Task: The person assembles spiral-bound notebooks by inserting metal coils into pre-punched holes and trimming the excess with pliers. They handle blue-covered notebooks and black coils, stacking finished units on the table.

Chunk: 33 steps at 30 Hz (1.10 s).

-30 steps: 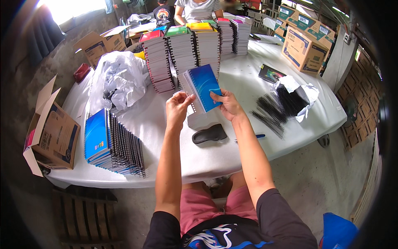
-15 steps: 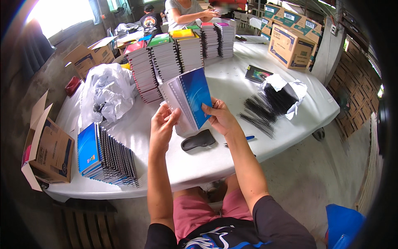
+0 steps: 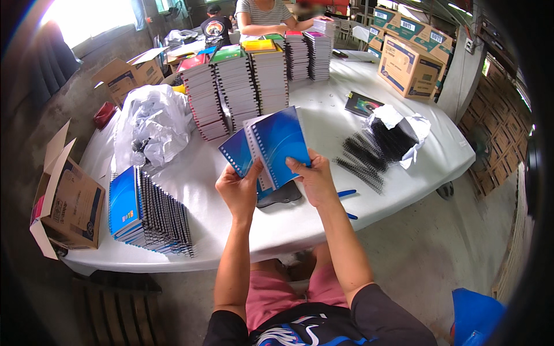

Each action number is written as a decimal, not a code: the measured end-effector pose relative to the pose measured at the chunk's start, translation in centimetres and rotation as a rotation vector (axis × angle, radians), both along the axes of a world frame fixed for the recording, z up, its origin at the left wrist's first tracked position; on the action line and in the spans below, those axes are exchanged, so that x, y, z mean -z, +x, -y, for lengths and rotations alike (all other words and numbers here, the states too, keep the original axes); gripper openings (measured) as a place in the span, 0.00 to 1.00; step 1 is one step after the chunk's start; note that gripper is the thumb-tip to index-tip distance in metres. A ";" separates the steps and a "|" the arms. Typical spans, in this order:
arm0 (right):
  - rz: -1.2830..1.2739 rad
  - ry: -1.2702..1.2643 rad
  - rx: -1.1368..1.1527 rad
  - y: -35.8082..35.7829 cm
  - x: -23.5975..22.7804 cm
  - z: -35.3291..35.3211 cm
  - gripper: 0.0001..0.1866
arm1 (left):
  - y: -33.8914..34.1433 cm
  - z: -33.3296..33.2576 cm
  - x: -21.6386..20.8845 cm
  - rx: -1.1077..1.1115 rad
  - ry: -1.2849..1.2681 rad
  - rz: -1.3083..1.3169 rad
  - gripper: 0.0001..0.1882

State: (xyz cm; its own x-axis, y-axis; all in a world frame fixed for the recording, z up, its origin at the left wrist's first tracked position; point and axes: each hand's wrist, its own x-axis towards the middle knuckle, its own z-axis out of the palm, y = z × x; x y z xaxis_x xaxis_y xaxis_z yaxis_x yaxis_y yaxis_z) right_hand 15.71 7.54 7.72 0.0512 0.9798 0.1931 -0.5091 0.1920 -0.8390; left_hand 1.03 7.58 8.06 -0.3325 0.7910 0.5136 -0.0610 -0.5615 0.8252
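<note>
Over the near middle of the table I hold up an unbound blue notebook (image 3: 283, 144) with punched holes along its edge. My right hand (image 3: 314, 177) grips its front part, thumb on the blue cover. Between its fingers my left hand (image 3: 239, 189) pinches a blue cover sheet (image 3: 235, 151), fanned out to the left, and the lower edge of the white pages. Beneath lies a black object with a rounded end (image 3: 280, 197), partly hidden by the notebook. To the left stands a stack of blue notebooks (image 3: 126, 205) with black spiral coils.
Loose black coils (image 3: 362, 161) lie at right beside a paper-wrapped coil bundle (image 3: 395, 138). Blue pens (image 3: 347, 193) rest near the front edge. Tall notebook stacks (image 3: 236, 86), a plastic bag (image 3: 154, 118) and cardboard boxes (image 3: 75, 199) surround the work area. A person (image 3: 259, 20) stands across the table.
The notebook has opened out, its blue back sheet now fanned to the left. My left hand has moved right and closer to my right hand. The person opposite has reached toward a stack.
</note>
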 end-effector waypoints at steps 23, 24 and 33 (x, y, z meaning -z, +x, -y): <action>0.393 0.174 0.039 -0.9 1.5 4.2 0.23 | -3.5 4.2 -1.1 0.070 -0.183 -0.512 0.04; 0.540 0.142 0.065 1.5 1.7 3.0 0.25 | -4.6 5.2 -1.9 -0.010 -0.159 -0.847 0.05; 2.040 -0.087 0.521 15.4 6.8 -2.2 0.16 | -5.5 8.5 4.7 -0.148 -0.204 -1.410 0.23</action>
State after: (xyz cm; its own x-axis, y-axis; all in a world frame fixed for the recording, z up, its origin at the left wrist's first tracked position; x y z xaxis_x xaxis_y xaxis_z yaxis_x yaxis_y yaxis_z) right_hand 31.08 9.74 0.87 0.0837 0.9558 0.2820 0.9965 -0.0821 -0.0174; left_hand -4.46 -0.88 3.38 0.2659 0.8936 0.3616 0.9098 -0.3566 0.2123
